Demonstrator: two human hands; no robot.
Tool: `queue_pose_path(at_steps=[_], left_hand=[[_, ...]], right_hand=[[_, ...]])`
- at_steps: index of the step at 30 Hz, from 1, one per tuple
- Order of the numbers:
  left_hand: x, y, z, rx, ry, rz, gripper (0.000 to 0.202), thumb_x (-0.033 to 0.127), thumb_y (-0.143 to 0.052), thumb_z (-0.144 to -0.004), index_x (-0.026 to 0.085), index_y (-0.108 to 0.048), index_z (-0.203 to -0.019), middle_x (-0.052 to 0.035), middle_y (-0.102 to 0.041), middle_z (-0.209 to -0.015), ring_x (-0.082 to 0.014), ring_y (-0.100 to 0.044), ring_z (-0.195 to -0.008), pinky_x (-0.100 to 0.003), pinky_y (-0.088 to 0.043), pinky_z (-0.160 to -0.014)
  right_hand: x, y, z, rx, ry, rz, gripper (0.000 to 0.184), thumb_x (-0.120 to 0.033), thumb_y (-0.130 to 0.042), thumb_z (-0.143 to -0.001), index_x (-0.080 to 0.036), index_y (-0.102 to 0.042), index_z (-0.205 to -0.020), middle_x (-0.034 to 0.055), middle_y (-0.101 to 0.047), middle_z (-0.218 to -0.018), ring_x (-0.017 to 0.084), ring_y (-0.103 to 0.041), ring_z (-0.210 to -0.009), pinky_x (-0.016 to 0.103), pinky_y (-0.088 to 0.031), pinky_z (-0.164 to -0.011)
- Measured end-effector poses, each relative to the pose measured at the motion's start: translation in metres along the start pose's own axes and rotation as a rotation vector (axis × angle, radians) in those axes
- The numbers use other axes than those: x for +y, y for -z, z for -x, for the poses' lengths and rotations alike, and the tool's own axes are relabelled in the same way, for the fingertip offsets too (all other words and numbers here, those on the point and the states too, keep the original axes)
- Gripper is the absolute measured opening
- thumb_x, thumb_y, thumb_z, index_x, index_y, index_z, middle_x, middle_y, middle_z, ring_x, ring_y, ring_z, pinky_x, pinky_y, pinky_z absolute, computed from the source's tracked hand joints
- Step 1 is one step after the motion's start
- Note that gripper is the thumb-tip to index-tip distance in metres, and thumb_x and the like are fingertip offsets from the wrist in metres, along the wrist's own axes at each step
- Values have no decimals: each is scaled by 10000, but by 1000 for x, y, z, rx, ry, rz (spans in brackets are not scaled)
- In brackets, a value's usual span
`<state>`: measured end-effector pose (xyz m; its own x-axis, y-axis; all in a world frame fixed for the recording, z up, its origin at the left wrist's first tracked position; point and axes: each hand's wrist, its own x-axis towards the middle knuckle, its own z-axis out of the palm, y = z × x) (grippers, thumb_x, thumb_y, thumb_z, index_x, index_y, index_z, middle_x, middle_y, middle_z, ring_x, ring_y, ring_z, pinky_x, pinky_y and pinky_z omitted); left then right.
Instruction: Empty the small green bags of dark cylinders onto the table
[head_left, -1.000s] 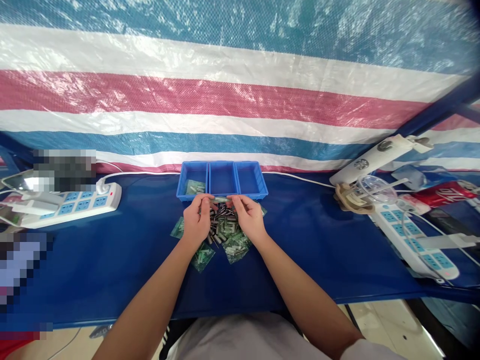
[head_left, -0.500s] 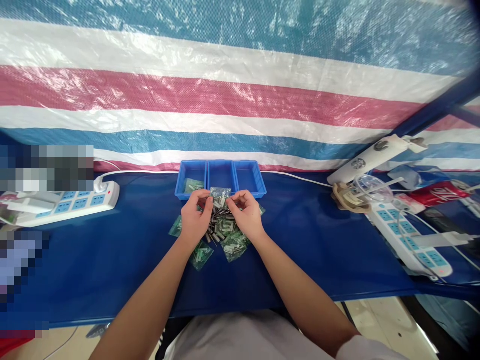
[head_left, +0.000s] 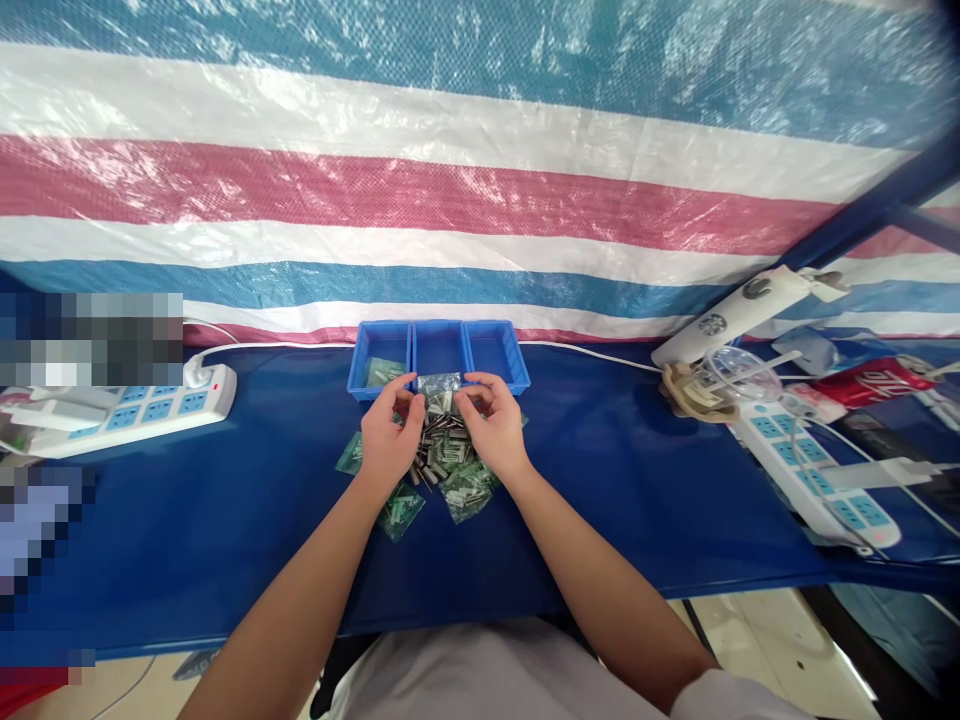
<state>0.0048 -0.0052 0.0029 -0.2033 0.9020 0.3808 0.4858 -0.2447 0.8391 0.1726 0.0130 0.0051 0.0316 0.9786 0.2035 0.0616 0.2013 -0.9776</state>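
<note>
My left hand (head_left: 388, 435) and my right hand (head_left: 493, 428) hold a small clear plastic bag (head_left: 439, 386) between them, each pinching one side of it. The bag holds small metal parts. Below the hands lies a pile of loose dark metal pins and small green-tinted bags (head_left: 444, 462) on the blue table (head_left: 225, 500). Just behind the hands stands a blue tray with three compartments (head_left: 499, 385). One small bag (head_left: 384, 372) lies in its left compartment.
A white power strip (head_left: 150, 405) with a cable lies at the left. At the right are another power strip (head_left: 817, 470), a white fan-like device (head_left: 739, 315), a clear cup (head_left: 739, 372) and a red packet (head_left: 877, 385). A striped tarpaulin (head_left: 450, 200) hangs behind the table.
Both hands lifted a small clear bag from the pile and now hold it up in front of the tray's middle compartment.
</note>
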Motion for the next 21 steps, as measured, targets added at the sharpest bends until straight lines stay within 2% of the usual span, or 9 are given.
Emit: queue_pose_path(at_steps=[4, 7, 14, 18, 21], left_hand=[[1, 0, -2, -8, -83, -66, 232, 355, -571, -963, 188, -699, -1062, -25, -661, -828, -146, -597, -732, -271, -507, -721], [2, -1, -2, -5, -79, -79, 216, 358, -561, -964, 186, -687, -996, -23, -661, -796, -153, -604, -717, -282, -512, -729], [3, -2, 3, -12, -3, -1, 217, 380, -568, -970, 202, -664, -1047, -2, -698, -758, -157, -665, -695, -278, -533, -735], [5, -2, 5, -46, 18, 79, 275, 412, -501, -1014, 202, -643, -1120, -38, -745, -904, -168, -711, -772, -292, -559, -770], [6, 0, 6, -42, 26, 84, 302, 428, -461, -1034, 214, -651, -1131, -40, -743, -893, -184, -727, -820, -290, -553, -766]], right_hand=[[-1, 0, -1, 25, 10, 10, 291, -405, -680, -889, -219, -627, -1106, 44, -737, -900, 180, -689, -799, 310, -558, -713], [-1, 0, -1, 35, 7, 37, 298, -433, -679, -881, -211, -664, -1079, 58, -741, -923, 189, -695, -823, 314, -568, -715], [-2, 0, -1, 36, -12, 71, 259, -442, -669, -877, -209, -731, -971, 61, -754, -910, 197, -684, -785, 316, -573, -674], [-5, 1, 0, 18, 5, 81, 209, -408, -672, -882, -225, -748, -948, 54, -746, -922, 181, -663, -746, 308, -564, -654], [-6, 2, 0, 7, 67, 92, 170, -369, -670, -886, -239, -763, -944, 56, -731, -975, 173, -655, -770, 302, -555, -662]])
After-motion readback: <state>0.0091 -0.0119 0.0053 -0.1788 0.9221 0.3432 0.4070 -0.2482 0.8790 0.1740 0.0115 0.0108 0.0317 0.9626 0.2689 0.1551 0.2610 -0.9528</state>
